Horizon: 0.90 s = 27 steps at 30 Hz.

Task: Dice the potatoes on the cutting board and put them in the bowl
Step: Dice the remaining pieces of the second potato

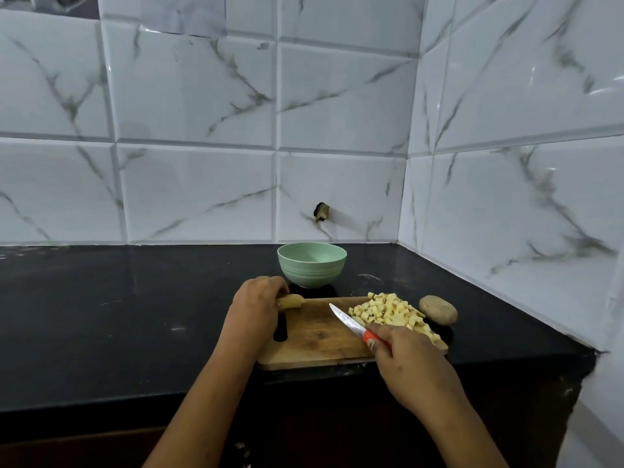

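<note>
Broadly, white marble-veined wall tiles [202,96] rise behind and to the right of a black counter [118,315], meeting at its far right corner. A wooden cutting board [314,336] lies by the counter's front edge, with a dark handle slot at its left end. The right hand [408,359] comes in over the board's near right corner, fingers wrapped around the orange handle of a knife [347,320]. The left hand [256,309] sits at the board's far left corner, fingers curled down around a potato piece [291,302]. A pale green bowl [312,265] stands upright on the counter just beyond the board's far edge. A heap of diced potato [391,312], small pale yellow cubes, covers the board's right end. A whole potato [438,309], brown-skinned and unpeeled, lies on the counter just beside the board's far right corner. The knife's blade, flecked with potato bits, slants toward the far left over the board's middle; whether its tip touches the wood cannot be told. The held piece is yellowish and lumpy, poking out past the fingers.
</note>
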Each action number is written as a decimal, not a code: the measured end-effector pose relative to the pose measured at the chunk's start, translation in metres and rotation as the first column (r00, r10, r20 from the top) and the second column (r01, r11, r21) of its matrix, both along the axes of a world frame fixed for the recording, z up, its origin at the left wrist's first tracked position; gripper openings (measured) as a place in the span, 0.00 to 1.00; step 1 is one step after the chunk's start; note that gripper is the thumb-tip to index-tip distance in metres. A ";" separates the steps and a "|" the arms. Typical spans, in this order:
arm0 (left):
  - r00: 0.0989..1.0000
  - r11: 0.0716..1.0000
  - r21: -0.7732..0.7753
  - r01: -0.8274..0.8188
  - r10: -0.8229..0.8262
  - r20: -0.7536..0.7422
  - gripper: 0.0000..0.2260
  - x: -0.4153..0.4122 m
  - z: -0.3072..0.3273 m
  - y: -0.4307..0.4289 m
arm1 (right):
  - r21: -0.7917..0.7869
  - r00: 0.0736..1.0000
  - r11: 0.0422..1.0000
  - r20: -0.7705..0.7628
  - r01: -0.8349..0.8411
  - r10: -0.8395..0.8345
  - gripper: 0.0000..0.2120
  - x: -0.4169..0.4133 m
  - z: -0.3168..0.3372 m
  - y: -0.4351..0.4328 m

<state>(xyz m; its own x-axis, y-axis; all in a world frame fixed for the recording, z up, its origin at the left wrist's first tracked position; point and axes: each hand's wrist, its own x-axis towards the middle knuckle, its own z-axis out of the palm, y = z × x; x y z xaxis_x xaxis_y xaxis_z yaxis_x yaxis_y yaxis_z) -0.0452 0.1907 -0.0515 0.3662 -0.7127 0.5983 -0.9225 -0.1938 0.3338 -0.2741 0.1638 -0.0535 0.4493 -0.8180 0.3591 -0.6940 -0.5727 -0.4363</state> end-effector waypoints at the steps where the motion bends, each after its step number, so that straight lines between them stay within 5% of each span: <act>1: 1.000 1.000 -0.021 0.008 -0.008 -0.004 0.11 -0.001 0.000 0.001 | -0.005 1.000 1.000 0.002 0.002 -0.002 0.17 -0.001 0.000 0.000; 11: 0.997 0.999 0.037 0.030 -0.027 -0.079 0.11 -0.006 -0.001 0.005 | 0.005 1.000 1.000 0.016 -0.004 0.004 0.17 0.000 -0.001 -0.001; 18: 0.960 0.987 -0.093 0.129 -0.147 -0.238 0.10 -0.018 0.007 0.009 | 0.028 0.999 1.000 0.039 0.010 -0.011 0.18 -0.004 -0.002 -0.006; 27: 0.878 0.975 0.158 0.157 -0.065 -0.474 0.13 -0.050 0.011 0.000 | -0.073 0.990 0.991 -0.067 0.116 -0.121 0.16 -0.008 0.001 -0.009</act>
